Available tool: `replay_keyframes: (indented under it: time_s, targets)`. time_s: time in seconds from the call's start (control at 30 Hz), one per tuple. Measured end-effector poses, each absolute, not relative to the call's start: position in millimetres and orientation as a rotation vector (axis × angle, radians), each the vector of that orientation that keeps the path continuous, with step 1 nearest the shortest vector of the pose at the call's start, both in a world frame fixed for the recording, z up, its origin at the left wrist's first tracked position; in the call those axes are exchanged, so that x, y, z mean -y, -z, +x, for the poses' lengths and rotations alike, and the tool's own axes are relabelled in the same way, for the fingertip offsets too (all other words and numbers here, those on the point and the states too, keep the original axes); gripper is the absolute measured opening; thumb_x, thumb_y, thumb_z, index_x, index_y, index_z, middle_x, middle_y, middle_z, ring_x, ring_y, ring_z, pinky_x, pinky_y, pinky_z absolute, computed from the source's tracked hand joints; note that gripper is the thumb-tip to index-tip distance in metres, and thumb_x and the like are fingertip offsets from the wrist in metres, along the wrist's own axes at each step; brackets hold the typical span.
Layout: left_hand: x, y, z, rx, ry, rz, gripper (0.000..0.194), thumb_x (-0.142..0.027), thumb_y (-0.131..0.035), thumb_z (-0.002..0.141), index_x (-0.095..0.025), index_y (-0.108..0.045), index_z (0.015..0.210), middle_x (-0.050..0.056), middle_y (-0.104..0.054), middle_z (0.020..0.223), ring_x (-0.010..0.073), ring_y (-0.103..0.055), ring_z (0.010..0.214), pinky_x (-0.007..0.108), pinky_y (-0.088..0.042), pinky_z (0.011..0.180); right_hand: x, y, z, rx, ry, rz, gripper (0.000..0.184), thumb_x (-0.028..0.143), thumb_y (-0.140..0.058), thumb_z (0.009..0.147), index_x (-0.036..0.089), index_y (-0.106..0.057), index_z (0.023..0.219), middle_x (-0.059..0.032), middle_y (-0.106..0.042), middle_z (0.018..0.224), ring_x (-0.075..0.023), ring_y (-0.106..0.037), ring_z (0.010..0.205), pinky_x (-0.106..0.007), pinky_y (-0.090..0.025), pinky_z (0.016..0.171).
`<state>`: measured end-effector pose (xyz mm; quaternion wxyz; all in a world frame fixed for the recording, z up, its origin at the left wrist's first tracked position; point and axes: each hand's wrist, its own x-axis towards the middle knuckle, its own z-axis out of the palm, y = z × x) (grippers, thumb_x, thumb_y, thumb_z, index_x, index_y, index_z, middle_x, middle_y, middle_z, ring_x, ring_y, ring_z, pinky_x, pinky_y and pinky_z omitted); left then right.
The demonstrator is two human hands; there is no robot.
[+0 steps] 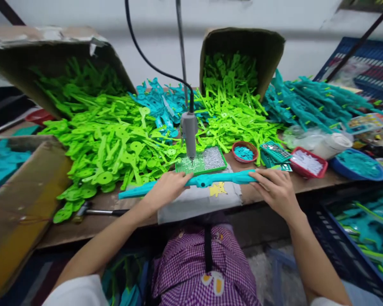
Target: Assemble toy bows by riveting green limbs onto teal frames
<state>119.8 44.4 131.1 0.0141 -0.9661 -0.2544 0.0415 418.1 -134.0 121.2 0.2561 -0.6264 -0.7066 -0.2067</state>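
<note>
A long teal plastic toy-gun-like part (223, 178) lies crosswise in front of me, above a white cloth (191, 204) with a yellow figure on it. My left hand (170, 187) is closed around its middle-left stretch, and its narrow end sticks out to the left. My right hand (274, 187) grips the right end between thumb and fingers. Just beyond the part hangs a grey electric screwdriver (189, 134), its bit pointing down over a green tray (196, 171). Small silvery screws (214, 158) fill the tray's right side.
Lime-green plastic parts (111, 144) are heaped across the bench, spilling from two cardboard boxes (242, 38). A hammer (95, 211) lies at the front left. To the right stand a red bowl (245, 151), a red basket (309, 162) and a blue basin (357, 165). A crate (338, 246) of parts sits lower right.
</note>
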Motion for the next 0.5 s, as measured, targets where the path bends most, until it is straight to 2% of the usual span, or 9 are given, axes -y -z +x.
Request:
replay_keyframes:
  time_s: [0.07,0.17,0.33,0.5]
  targets:
    - [-51.1,-129.9,127.0,0.817,-0.194,-3.03,0.038,-0.037,-0.05,0.092,-0.024,-0.053,0.128,0.011,-0.07,0.104,0.0266,-0.068,0.091,0.032,-0.049,0.075,142.5,-126.4,421.4,1.824,0.561,-1.675,0.049,0.026,-0.063,0.086,0.035,-0.051,0.133,-0.005,-0.063,0.118,-0.024,-0.058,0.112,-0.042,-0.043,0.097]
    - [-56.4,-130.9,124.6,0.848,-0.207,-3.032,0.038,-0.04,-0.05,0.092,-0.026,-0.054,0.127,0.009,-0.071,0.102,0.026,-0.068,0.087,0.029,-0.047,0.069,154.2,-123.6,432.6,1.61,0.434,-1.619,0.055,0.028,-0.064,0.085,0.035,-0.047,0.137,-0.0073,-0.056,0.128,-0.0269,-0.053,0.121,-0.044,-0.045,0.101]
    - [-54.4,-135.1,123.0,0.862,-0.229,-3.046,0.041,-0.04,-0.05,0.091,-0.027,-0.055,0.129,0.01,-0.072,0.101,0.0274,-0.068,0.087,0.029,-0.046,0.068,155.4,-100.1,447.9,1.405,-0.007,-1.453,0.04,0.027,-0.061,0.086,0.028,-0.057,0.126,-0.0074,-0.068,0.11,-0.0227,-0.067,0.098,-0.039,-0.056,0.083]
    - [-55.2,-138.5,125.6,0.892,-0.248,-3.099,0.04,-0.04,-0.053,0.088,-0.029,-0.059,0.126,0.01,-0.072,0.103,0.027,-0.068,0.091,0.029,-0.047,0.073,156.9,-95.3,452.5,1.404,0.048,-1.39,0.017,0.024,-0.065,0.083,0.025,-0.068,0.1,-0.0048,-0.073,0.093,-0.0212,-0.069,0.086,-0.034,-0.058,0.073]
